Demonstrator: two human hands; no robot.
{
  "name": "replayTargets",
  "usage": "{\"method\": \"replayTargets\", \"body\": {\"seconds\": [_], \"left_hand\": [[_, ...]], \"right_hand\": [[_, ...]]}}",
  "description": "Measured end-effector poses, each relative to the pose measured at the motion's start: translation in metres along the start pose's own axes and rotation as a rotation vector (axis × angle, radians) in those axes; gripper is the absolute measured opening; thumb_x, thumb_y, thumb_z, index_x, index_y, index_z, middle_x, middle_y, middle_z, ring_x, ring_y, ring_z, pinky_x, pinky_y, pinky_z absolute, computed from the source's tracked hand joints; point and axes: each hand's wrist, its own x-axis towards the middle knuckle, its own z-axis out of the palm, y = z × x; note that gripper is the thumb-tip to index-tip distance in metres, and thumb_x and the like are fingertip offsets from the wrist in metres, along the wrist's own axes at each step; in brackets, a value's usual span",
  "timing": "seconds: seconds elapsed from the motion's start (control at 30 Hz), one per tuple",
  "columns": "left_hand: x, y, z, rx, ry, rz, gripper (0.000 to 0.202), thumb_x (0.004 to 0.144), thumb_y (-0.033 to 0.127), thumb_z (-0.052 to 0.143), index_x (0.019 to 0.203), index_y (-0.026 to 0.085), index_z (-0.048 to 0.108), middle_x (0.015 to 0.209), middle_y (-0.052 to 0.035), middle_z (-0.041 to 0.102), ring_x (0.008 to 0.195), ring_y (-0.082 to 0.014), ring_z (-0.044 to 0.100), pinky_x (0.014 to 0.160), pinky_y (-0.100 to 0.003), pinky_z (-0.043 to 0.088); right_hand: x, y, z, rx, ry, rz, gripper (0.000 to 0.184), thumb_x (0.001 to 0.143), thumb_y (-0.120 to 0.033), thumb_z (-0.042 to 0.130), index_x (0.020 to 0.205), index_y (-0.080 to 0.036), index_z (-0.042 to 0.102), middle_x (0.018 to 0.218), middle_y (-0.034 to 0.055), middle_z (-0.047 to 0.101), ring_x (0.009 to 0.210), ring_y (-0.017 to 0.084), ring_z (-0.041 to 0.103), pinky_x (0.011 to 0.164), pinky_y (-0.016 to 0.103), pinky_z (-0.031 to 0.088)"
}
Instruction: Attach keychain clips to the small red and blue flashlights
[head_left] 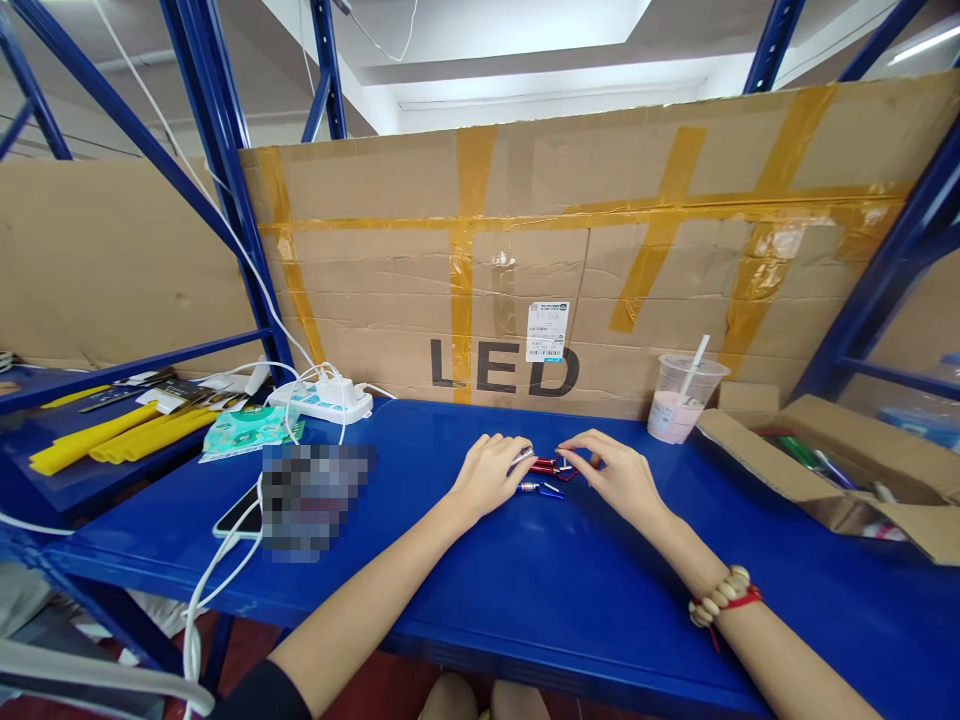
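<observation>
Both my hands rest on the blue table (525,580) near its middle, fingertips facing each other. My left hand (491,472) is curled, its fingers closed on one end of a small red keychain flashlight (545,465). My right hand (613,473) pinches the other end, at the metal clip. A second small flashlight, blue with a silver head (541,488), lies on the table just below them, touching neither hand as far as I can see. A beaded bracelet with a red cord (721,597) is on my right wrist.
A plastic cup of pink drink with a straw (681,398) stands behind my right hand. An open cardboard box (840,470) sits right. A white power strip (322,402), cables, a phone (238,512) and yellow tubes (112,435) lie left. A taped cardboard wall (570,250) closes the back.
</observation>
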Motion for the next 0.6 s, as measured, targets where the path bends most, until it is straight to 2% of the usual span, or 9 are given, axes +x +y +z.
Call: {"method": "replayTargets", "body": {"seconds": [0.27, 0.6], "left_hand": [[0.0009, 0.0016, -0.0004, 0.014, -0.051, 0.003, 0.024, 0.095, 0.029, 0.03, 0.098, 0.019, 0.051, 0.093, 0.0007, 0.063, 0.079, -0.0131, 0.054, 0.073, -0.029, 0.033], [0.002, 0.0, 0.0022, -0.017, -0.072, -0.043, 0.016, 0.093, 0.032, 0.039, 0.097, 0.019, 0.047, 0.093, 0.0023, 0.062, 0.081, -0.0127, 0.055, 0.074, -0.029, 0.033]], "right_hand": [[0.0007, -0.0019, 0.0001, 0.005, 0.008, 0.012, 0.036, 0.086, -0.047, 0.044, 0.082, -0.02, 0.066, 0.087, 0.0019, 0.061, 0.046, 0.002, 0.043, 0.048, 0.016, 0.036], [0.0, 0.0005, 0.0009, -0.003, 0.015, -0.002, 0.031, 0.086, -0.045, 0.046, 0.081, -0.021, 0.065, 0.087, -0.0008, 0.06, 0.045, 0.001, 0.043, 0.048, 0.015, 0.037]]}}
